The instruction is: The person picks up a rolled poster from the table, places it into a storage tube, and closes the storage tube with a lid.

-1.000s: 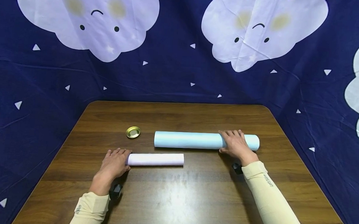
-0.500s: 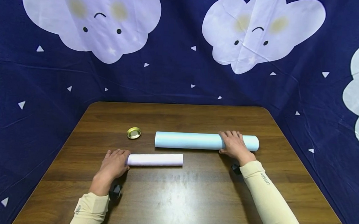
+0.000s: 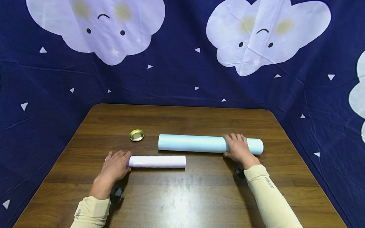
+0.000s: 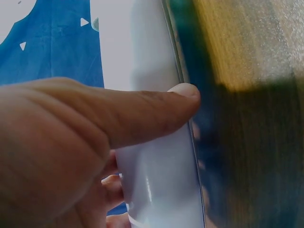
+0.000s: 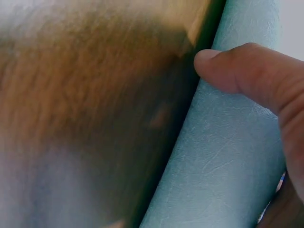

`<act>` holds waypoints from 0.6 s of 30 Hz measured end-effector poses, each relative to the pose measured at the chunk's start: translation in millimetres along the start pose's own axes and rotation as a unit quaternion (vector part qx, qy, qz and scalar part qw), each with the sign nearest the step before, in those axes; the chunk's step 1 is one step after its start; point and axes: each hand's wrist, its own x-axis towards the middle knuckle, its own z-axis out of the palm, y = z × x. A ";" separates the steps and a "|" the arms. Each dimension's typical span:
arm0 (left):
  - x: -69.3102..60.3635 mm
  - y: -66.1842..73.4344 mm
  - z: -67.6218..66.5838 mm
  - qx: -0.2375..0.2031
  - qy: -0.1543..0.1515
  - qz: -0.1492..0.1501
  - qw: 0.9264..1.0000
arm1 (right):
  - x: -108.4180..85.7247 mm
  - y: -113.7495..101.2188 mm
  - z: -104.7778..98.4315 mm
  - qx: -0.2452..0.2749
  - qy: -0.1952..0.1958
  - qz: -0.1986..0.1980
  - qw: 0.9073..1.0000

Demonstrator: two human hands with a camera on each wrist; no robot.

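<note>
Left hand (image 3: 114, 167) grips white roll (image 3: 157, 161), left end; right hand (image 3: 239, 149) grips blue roll (image 3: 193, 143), right half.

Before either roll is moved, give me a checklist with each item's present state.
1. Left hand gripping the white roll: ok; thumb on the near side, fingers showing on the far side.
2. Right hand gripping the pale blue roll: ok; thumb near side, fingers over the far side.
3. Each roll held at its middle: not ok; left hand near the white roll's left end, right hand right of the blue one's middle.
4. Rolls apart: ok; bare table shows between them.
5. Small gold dish touching neither roll: ok.
6. White roll fully down on the table: cannot tell.
</note>
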 end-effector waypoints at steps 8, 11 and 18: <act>-3.8 -0.6 -4.4 0.005 0.020 -0.004 1.000 | -0.3 1.8 2.1 0.006 -0.001 -0.004 1.000; -5.3 -0.6 -6.3 0.006 0.021 -0.008 1.000 | -0.5 3.2 3.0 0.012 -0.005 -0.004 1.000; -7.1 -2.2 -12.6 0.011 0.028 -0.014 0.999 | -4.5 7.1 3.2 0.023 0.006 -0.003 1.000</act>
